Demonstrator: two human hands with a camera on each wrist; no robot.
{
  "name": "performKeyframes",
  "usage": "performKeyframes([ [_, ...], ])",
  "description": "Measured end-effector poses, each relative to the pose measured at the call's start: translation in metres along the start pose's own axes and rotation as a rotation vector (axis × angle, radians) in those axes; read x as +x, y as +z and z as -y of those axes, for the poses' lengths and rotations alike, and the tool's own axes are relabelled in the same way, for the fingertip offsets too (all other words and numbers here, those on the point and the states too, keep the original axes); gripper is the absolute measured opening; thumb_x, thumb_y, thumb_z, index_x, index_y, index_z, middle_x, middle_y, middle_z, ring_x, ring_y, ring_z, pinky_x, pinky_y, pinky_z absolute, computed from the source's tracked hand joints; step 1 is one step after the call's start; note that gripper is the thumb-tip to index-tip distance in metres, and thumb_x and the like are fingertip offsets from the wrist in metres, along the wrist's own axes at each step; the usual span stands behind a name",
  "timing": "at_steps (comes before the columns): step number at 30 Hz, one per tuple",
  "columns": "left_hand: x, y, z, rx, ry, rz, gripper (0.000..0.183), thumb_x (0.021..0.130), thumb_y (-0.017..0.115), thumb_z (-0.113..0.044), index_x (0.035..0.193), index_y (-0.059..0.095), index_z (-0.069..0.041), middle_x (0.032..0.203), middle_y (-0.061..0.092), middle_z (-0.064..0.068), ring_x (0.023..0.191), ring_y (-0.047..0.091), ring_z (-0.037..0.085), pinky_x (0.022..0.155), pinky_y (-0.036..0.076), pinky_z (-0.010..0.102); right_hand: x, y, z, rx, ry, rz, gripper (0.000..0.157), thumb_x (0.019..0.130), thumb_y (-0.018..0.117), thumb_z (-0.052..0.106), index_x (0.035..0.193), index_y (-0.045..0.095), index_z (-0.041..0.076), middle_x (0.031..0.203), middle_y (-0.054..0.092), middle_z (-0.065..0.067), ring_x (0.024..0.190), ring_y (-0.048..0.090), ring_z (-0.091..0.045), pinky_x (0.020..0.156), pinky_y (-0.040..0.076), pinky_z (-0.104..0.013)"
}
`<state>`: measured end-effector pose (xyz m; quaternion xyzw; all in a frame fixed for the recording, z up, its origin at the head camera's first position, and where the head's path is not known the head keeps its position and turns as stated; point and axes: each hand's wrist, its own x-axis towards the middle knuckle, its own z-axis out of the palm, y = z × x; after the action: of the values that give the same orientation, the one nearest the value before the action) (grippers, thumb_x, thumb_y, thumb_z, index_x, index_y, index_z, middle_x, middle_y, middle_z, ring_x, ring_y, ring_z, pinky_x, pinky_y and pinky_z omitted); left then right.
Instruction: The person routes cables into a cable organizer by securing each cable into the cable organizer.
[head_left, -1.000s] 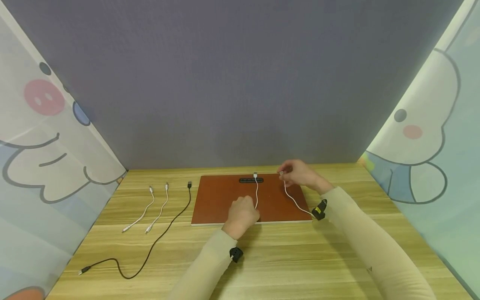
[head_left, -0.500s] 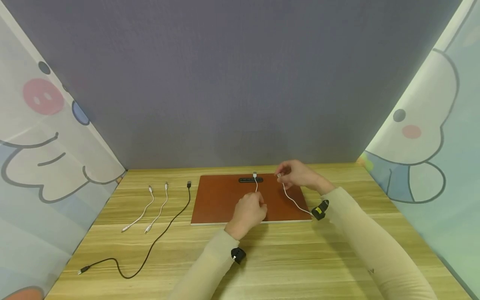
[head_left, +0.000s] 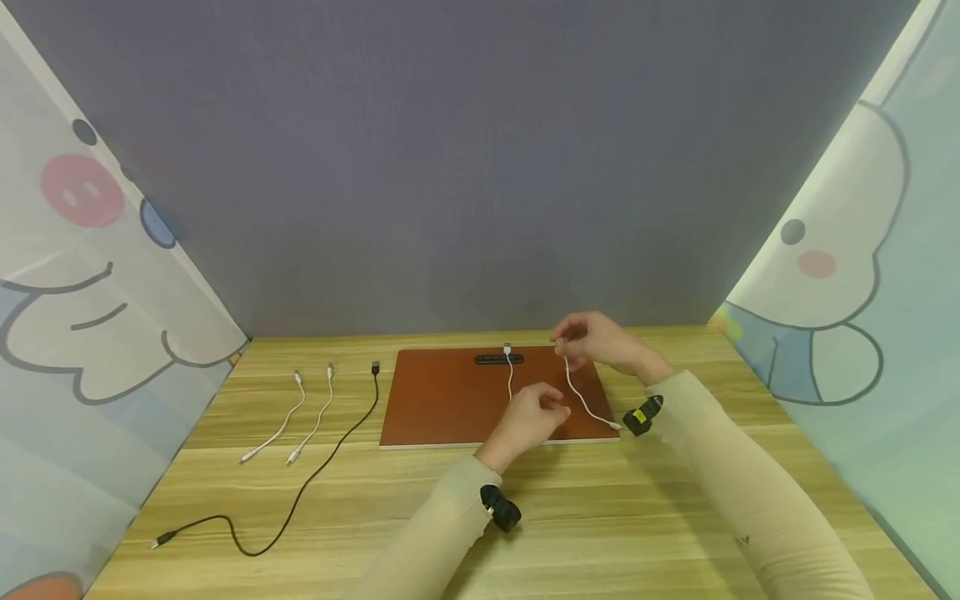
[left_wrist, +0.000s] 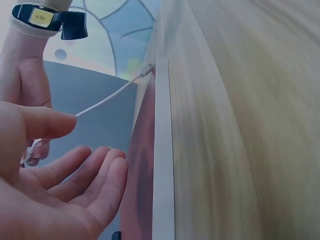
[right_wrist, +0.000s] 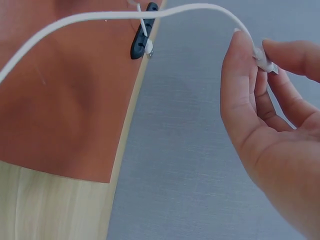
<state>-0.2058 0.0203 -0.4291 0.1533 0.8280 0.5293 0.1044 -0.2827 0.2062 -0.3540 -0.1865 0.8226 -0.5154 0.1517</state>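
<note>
My right hand (head_left: 602, 343) pinches the USB plug end of a white charging cable (right_wrist: 125, 15) between thumb and fingertips, raised over the right rear of a brown board (head_left: 442, 408). The cable's other end hangs down to the board's front right corner. My left hand (head_left: 528, 415) hovers over the front of the board; its fingers (left_wrist: 100, 185) are relaxed, apart from the thumb, and hold nothing. A black cable clip (head_left: 489, 360) lies along the board's rear edge. A second white cable (head_left: 511, 377) crosses it, its USB plug past the edge and its lower part hidden behind the left hand.
Left of the board, two short white cables (head_left: 283, 423) (head_left: 318, 419) and a longer black cable (head_left: 306, 492) lie on the wooden table (head_left: 585, 533). A grey panel (head_left: 480, 183) rises behind the table, with cartoon-printed sheets (head_left: 825, 250) at both sides.
My left hand has moved right, away from the cable in the clip, and its fingers have spread apart. The right hand, still pinching its cable, has shifted only slightly.
</note>
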Motion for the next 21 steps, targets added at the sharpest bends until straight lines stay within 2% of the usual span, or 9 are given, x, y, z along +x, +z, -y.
performKeyframes([
  [3, 0.001, 0.002, 0.002, -0.07, -0.013, 0.018, 0.029, 0.098, 0.068, -0.022, 0.122, 0.068, -0.006, 0.105, 0.069, 0.0, 0.088, 0.066, 0.015, 0.075, 0.056, 0.036, 0.0, 0.0, 0.003, 0.026, 0.006, -0.006, 0.024, 0.095, 0.067, 0.003, 0.117, 0.062, -0.005, 0.106, 0.062, -0.021, 0.089, 0.065, -0.04, 0.083, 0.056, -0.06],
  [8, 0.003, 0.005, 0.003, -0.153, -0.014, 0.027, 0.026, 0.098, 0.069, -0.021, 0.12, 0.069, -0.008, 0.107, 0.069, 0.0, 0.09, 0.066, 0.014, 0.076, 0.055, 0.034, -0.001, 0.002, 0.008, 0.09, 0.017, -0.008, 0.026, 0.097, 0.065, 0.004, 0.12, 0.06, -0.006, 0.106, 0.06, -0.02, 0.087, 0.065, -0.036, 0.083, 0.057, -0.054],
  [14, 0.003, 0.007, 0.003, -0.174, 0.011, 0.017, 0.016, 0.099, 0.068, -0.018, 0.109, 0.072, -0.006, 0.11, 0.07, -0.001, 0.093, 0.064, 0.01, 0.076, 0.052, 0.031, 0.001, 0.006, 0.013, 0.138, 0.012, -0.021, 0.026, 0.097, 0.063, 0.002, 0.122, 0.059, -0.006, 0.11, 0.057, -0.023, 0.086, 0.064, -0.029, 0.083, 0.059, -0.049],
  [17, 0.002, 0.008, 0.005, -0.201, 0.009, 0.015, 0.014, 0.1, 0.067, -0.016, 0.106, 0.071, -0.004, 0.104, 0.071, -0.002, 0.092, 0.065, 0.013, 0.077, 0.054, 0.031, 0.003, 0.007, 0.014, 0.16, 0.013, -0.039, 0.025, 0.097, 0.063, 0.0, 0.121, 0.059, -0.006, 0.11, 0.056, -0.026, 0.085, 0.065, -0.027, 0.083, 0.059, -0.049],
  [21, 0.002, 0.008, 0.009, -0.257, 0.012, 0.02, 0.016, 0.102, 0.064, -0.014, 0.108, 0.069, 0.0, 0.102, 0.073, 0.003, 0.088, 0.067, 0.014, 0.08, 0.057, 0.033, 0.007, 0.005, 0.016, 0.174, 0.013, -0.069, 0.025, 0.097, 0.064, 0.0, 0.121, 0.059, -0.006, 0.108, 0.057, -0.022, 0.086, 0.065, -0.027, 0.083, 0.059, -0.047],
])
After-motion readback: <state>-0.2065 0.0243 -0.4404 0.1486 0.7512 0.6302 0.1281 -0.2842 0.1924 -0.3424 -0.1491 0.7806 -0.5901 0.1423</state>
